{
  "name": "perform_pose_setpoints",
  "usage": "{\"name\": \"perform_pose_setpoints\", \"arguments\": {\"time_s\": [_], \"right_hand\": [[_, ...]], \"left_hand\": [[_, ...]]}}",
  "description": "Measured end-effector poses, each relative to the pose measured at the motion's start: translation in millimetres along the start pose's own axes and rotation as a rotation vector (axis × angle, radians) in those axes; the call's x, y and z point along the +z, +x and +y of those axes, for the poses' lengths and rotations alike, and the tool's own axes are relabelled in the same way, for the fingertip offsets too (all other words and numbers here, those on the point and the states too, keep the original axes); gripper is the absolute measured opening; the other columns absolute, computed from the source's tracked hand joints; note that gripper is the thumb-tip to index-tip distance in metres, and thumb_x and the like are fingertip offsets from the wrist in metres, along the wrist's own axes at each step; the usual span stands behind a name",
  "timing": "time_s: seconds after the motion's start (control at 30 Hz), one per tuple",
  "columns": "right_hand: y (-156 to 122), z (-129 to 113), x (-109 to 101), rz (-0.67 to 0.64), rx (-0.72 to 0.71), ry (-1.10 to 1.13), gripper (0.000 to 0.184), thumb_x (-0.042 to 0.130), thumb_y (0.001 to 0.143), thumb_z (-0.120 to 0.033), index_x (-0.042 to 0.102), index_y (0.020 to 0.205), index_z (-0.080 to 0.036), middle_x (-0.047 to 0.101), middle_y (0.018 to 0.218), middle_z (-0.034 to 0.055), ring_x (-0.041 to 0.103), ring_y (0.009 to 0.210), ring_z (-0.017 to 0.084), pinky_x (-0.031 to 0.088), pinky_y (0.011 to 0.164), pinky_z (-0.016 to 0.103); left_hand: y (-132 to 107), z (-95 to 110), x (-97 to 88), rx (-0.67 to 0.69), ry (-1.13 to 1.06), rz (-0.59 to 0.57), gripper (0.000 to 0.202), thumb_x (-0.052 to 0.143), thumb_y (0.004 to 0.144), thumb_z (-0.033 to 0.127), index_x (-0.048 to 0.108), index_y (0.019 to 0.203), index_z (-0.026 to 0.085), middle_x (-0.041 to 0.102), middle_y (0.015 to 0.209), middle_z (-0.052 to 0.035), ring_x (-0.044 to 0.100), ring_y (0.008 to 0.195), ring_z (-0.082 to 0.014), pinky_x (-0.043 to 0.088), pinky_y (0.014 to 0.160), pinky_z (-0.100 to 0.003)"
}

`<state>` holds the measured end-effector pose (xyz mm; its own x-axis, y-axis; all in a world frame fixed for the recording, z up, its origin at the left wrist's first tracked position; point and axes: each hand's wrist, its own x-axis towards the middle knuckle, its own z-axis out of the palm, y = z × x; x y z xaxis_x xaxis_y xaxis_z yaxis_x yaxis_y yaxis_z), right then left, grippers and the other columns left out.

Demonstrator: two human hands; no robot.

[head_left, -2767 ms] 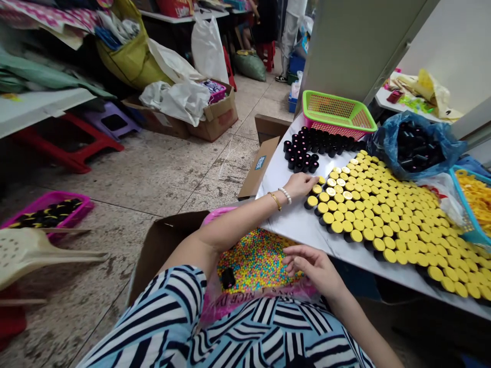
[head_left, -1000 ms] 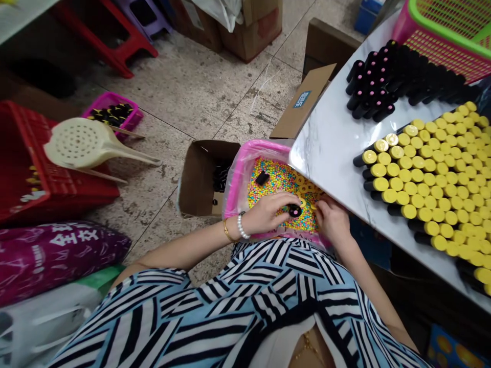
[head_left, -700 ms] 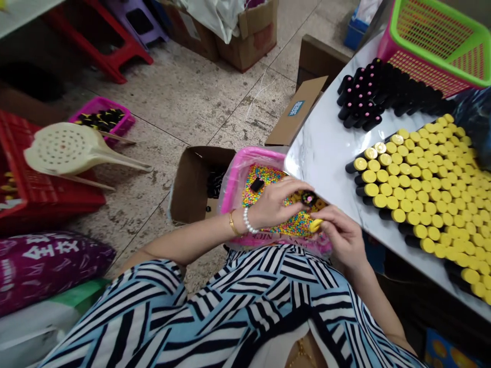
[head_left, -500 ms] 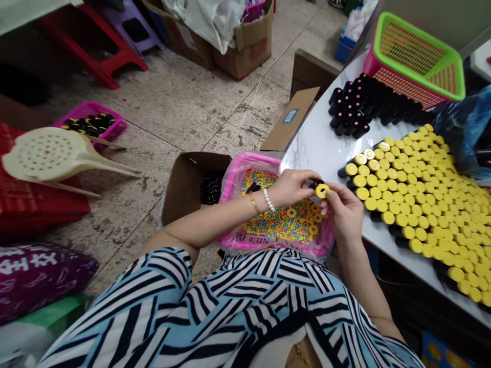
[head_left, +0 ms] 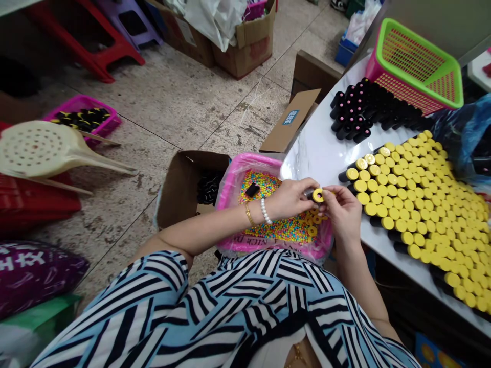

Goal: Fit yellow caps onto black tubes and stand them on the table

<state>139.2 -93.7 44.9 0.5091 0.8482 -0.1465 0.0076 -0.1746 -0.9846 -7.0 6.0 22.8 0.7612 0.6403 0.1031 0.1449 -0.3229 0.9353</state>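
Over the pink basin (head_left: 226, 204), my left hand (head_left: 295, 198) is closed around a small black tube with a yellow ring (head_left: 318, 196) on its end; the hole in the ring shows. Across from it, my right hand (head_left: 342, 207) is closed, thumb and fingers pinching at the ring's edge. Its fingertips partly cover whatever they grip. Small multicoloured beads (head_left: 276, 225) fill the plastic-lined basin. Several loose yellow rings (head_left: 312, 231) lie on the beads under my hands, and a black piece (head_left: 252, 190) rests near the far side.
Rows of black tubes with yellow ends (head_left: 422, 204) stand on the white table (head_left: 307, 148) at right. Behind them are black tubes with pink tips (head_left: 351, 112) and a green-pink basket (head_left: 418, 66). A cardboard box (head_left: 176, 194) holding black pieces adjoins the basin; a cream stool (head_left: 34, 148) is left.
Both hands have shifted slightly left and down with the ringed tube. The ring's hole, dark before, now looks pinkish. The black piece in the basin shows more fully.
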Motion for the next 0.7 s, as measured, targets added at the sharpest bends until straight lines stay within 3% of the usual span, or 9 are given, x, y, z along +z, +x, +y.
{"name": "perform_pose_setpoints", "arguments": {"time_s": [0.1,0.2,0.33,0.43,0.5,0.6,0.7], "right_hand": [[-14,-2,0,-0.050,0.035,0.002,0.022,0.075,0.087,-0.039,0.068,0.096,-0.020,0.067,0.071,-0.0012,0.058,0.049,0.011,0.053,0.048,0.025],[-27,0,1,-0.062,0.063,0.030,0.019,0.074,0.087,-0.038,0.067,0.093,-0.021,0.068,0.075,-0.0017,0.058,0.052,0.011,0.052,0.050,0.024],[-40,4,2,-0.084,0.064,0.094,0.018,0.078,0.084,-0.035,0.067,0.092,-0.022,0.067,0.082,-0.0020,0.062,0.068,0.011,0.053,0.064,0.021],[-47,4,2,-0.144,0.134,0.146,0.024,0.076,0.086,-0.036,0.069,0.105,-0.023,0.069,0.094,-0.0003,0.064,0.080,0.013,0.055,0.072,0.023],[-51,3,0,-0.235,0.212,0.217,0.029,0.072,0.089,-0.040,0.069,0.113,-0.024,0.070,0.103,0.0020,0.066,0.085,0.016,0.057,0.073,0.026],[-56,2,0,-0.365,0.287,0.312,0.029,0.067,0.093,-0.045,0.071,0.112,-0.023,0.072,0.108,0.0044,0.068,0.088,0.018,0.060,0.076,0.030],[-60,4,4,-0.353,0.298,0.348,0.029,0.068,0.092,-0.045,0.072,0.110,-0.022,0.073,0.103,0.0039,0.069,0.086,0.018,0.061,0.077,0.031]], "left_hand": [[-17,8,-1.3,0.068,-0.015,-0.016,0.028,0.072,0.085,0.021,0.068,0.112,0.017,0.072,0.081,0.0007,0.065,0.068,-0.0097,0.049,0.065,-0.020],[-33,14,-2.8,0.145,0.016,0.045,0.026,0.075,0.085,0.024,0.069,0.109,0.017,0.074,0.094,-0.0030,0.066,0.078,-0.0118,0.052,0.072,-0.024],[-48,17,-1.2,0.256,0.087,0.120,0.027,0.073,0.088,0.026,0.068,0.112,0.015,0.074,0.101,-0.0079,0.067,0.091,-0.0177,0.054,0.083,-0.032],[-55,21,0.4,0.338,0.156,0.190,0.026,0.070,0.090,0.026,0.068,0.114,0.015,0.074,0.103,-0.0096,0.066,0.099,-0.0219,0.053,0.092,-0.040],[-58,25,0.9,0.369,0.172,0.207,0.029,0.068,0.091,0.023,0.067,0.119,0.017,0.075,0.105,-0.0091,0.066,0.102,-0.0224,0.051,0.096,-0.043],[-62,28,1.8,0.387,0.163,0.231,0.031,0.066,0.091,0.018,0.066,0.122,0.018,0.076,0.109,-0.0079,0.065,0.104,-0.0220,0.051,0.097,-0.042],[-66,25,4.9,0.381,0.145,0.262,0.029,0.066,0.092,0.019,0.066,0.121,0.018,0.076,0.107,-0.0073,0.065,0.104,-0.0217,0.052,0.098,-0.041]]}}
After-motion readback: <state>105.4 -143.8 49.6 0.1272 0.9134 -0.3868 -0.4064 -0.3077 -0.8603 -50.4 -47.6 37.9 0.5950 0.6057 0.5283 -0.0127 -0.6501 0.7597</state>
